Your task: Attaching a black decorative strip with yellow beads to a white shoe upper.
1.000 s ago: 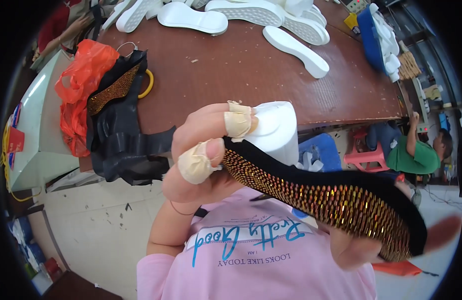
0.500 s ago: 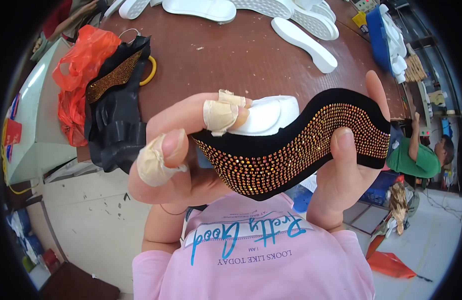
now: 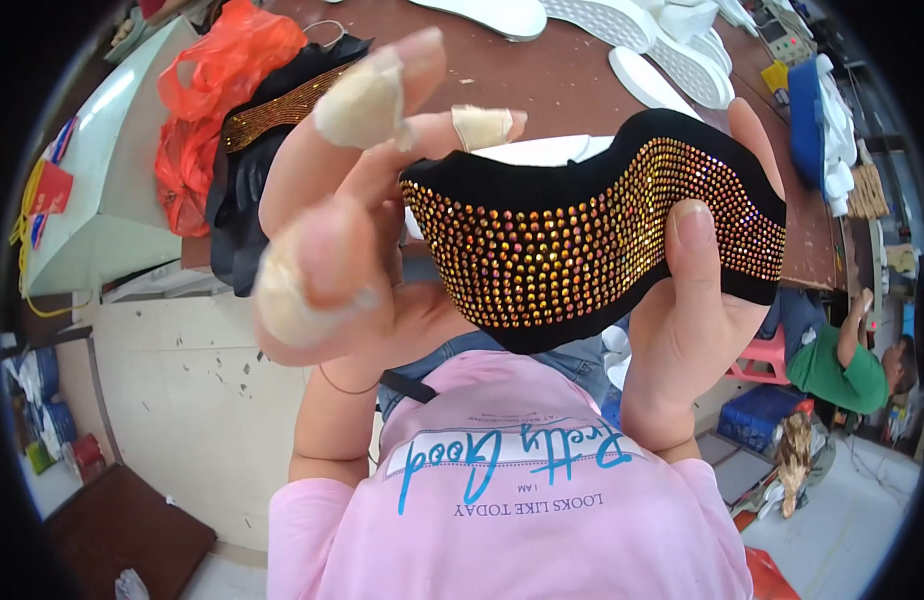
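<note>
Between my hands is a curved black shoe strap (image 3: 542,260) covered in rows of gold and orange rhinestones, its studded face toward me. My right hand (image 3: 697,290) grips its right end, thumb on the stones and a finger behind. My left hand (image 3: 327,230) is at its left end with thumb and index finger spread apart, both wrapped in pale tape; the thumb is blurred. Another taped finger reaches behind the strap's upper edge. A white sole piece (image 3: 547,150) shows behind the strap; whether it touches the strap is hidden.
On the brown table (image 3: 552,80) lie several white soles (image 3: 647,80). Left are a red plastic bag (image 3: 222,75) and a black piece with a studded strap (image 3: 282,115). A blue bin (image 3: 807,120) of white parts stands right, near a person in green (image 3: 842,370).
My left index finger has lifted off the white piece and stretched upward, and my left thumb has moved. The strap has risen in view, still in my right hand. The view has shifted.
</note>
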A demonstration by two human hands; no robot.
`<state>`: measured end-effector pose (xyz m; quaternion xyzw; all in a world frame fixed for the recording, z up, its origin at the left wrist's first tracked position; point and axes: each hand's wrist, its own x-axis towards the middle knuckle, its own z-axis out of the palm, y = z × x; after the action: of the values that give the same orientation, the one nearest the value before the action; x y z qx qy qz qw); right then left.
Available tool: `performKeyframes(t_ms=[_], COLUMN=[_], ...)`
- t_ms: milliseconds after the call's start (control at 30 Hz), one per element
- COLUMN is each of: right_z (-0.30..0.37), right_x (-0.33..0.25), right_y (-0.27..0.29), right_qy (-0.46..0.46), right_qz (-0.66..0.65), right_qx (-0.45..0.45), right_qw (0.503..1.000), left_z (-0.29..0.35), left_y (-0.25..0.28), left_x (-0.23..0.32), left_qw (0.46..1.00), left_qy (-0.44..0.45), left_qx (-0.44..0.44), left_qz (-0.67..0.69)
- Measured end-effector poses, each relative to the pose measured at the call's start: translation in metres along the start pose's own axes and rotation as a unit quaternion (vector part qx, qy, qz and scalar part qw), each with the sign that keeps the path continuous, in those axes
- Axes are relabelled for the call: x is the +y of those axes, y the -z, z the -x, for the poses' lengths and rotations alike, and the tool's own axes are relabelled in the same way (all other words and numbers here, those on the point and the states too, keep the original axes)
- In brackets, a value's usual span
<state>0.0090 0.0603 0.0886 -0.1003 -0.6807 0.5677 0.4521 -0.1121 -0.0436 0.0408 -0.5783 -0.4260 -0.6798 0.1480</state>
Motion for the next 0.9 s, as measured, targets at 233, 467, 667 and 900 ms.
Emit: performKeyframes(t_ms=[233,467,667,900], right_z=[-0.008,-0.007,-0.014,-0.018], right_x=[0.001,-0.001,0.013,0.012], right_y=[-0.015,-0.018,-0.023,-0.017], right_qy=[0.029,0.032,0.088,0.069], right_qz=[0.027,0.027,-0.043,-0.007], right_qx=[-0.012,-0.045,-0.023,-0.026], right_qw=[0.999,0.998,0.995,0.997], left_z=[-0.003,-0.002,0.002,0.002], left_y=[0.0,0.032,0.034,0.024], left_x=[-0.014,0.0,0.0,0.001], left_qw=[0.993,0.994,0.988,0.989], left_qy=[-0.078,-0.071,-0.059,0.005], left_qx=[0.076,-0.007,-0.045,-0.027], left_qz=[0.04,-0.084,-0.133,-0.146])
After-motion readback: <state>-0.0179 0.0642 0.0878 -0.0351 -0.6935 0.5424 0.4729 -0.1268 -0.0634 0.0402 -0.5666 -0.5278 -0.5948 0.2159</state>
